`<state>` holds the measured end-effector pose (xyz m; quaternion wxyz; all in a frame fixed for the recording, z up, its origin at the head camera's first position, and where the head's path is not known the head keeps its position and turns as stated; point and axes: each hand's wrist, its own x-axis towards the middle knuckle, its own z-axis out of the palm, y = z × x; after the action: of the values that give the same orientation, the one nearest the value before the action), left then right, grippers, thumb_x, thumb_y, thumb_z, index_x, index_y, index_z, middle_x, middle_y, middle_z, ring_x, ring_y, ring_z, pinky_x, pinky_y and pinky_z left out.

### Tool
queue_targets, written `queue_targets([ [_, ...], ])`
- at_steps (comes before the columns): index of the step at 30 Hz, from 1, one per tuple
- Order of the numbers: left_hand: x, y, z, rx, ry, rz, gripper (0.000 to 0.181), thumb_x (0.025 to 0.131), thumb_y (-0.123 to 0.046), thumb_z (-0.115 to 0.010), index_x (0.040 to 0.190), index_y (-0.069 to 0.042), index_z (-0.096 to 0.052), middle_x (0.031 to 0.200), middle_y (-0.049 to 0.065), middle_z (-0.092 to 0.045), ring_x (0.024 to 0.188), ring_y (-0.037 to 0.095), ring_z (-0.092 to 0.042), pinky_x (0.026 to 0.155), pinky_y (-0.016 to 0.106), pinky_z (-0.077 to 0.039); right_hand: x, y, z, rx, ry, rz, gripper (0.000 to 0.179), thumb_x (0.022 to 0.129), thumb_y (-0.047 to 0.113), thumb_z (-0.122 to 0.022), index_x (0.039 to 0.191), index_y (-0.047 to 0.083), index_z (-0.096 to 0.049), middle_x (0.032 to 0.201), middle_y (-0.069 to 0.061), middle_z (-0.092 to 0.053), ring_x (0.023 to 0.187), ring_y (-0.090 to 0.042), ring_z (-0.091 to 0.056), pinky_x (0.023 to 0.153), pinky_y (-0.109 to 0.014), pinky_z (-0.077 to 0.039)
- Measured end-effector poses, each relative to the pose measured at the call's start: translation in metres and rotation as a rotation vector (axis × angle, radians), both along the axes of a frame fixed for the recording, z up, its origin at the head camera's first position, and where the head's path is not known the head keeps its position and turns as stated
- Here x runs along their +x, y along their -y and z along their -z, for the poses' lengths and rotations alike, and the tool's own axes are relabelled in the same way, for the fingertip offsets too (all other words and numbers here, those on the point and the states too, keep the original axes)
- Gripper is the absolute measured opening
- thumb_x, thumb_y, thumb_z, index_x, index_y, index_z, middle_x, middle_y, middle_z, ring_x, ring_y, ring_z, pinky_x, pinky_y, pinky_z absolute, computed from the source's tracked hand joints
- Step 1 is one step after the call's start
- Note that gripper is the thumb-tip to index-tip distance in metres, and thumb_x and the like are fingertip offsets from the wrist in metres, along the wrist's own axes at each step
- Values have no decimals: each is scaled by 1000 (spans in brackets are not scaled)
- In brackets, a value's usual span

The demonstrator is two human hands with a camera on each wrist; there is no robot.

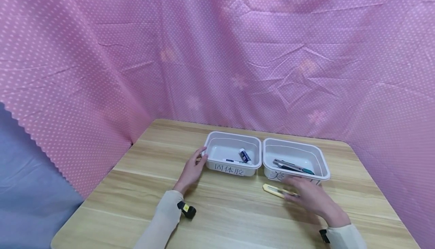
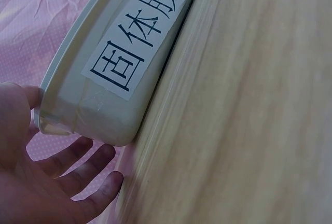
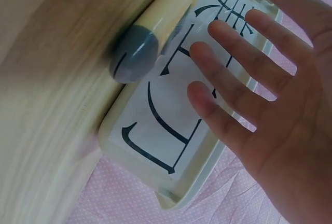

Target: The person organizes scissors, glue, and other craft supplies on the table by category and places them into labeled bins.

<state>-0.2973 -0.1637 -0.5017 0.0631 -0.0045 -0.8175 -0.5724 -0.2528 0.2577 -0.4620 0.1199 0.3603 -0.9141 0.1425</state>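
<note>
My left hand (image 1: 192,170) is at the left front corner of the left white bin (image 2: 67,89). Its thumb and forefinger touch the rim, and the other fingers spread loosely below. Inside that bin are a blue-and-white glue stick (image 1: 244,156) and a slim blue-and-white item (image 1: 234,161). In front of the right white bin (image 1: 324,166), my right hand (image 3: 280,94) has spread fingers and hovers beside a yellow box cutter (image 1: 272,190). In the right wrist view, the cutter's grey end (image 3: 136,53) shows near the tabletop, apart from the fingers.
Box cutters (image 1: 292,167) lie in the right bin, one with a green end. Both bins carry black-lettered paper labels and stand side by side on the wood-grain table (image 1: 217,218). A pink dotted cloth (image 1: 217,60) hangs behind the table and at its sides.
</note>
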Motion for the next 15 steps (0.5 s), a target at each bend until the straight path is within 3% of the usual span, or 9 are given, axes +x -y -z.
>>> queue_targets([
  [8,1,-1,1,-6,-9,4,55,106,-49,-50,156,-28,-41,148,18,-52,122,34,-61,107,53,-49,-2,-3,3,2,19,-44,50,80,14,-85,126,6,-68,117,-8,-73,102,-27,-70,87,-48,-59],
  [15,1,-1,0,-5,-8,-1,54,106,-47,-50,156,-29,-41,147,18,-52,122,34,-61,107,54,-49,-3,-4,5,38,-7,-45,44,74,9,-88,114,7,-73,115,-9,-73,102,-29,-69,87,-47,-58],
])
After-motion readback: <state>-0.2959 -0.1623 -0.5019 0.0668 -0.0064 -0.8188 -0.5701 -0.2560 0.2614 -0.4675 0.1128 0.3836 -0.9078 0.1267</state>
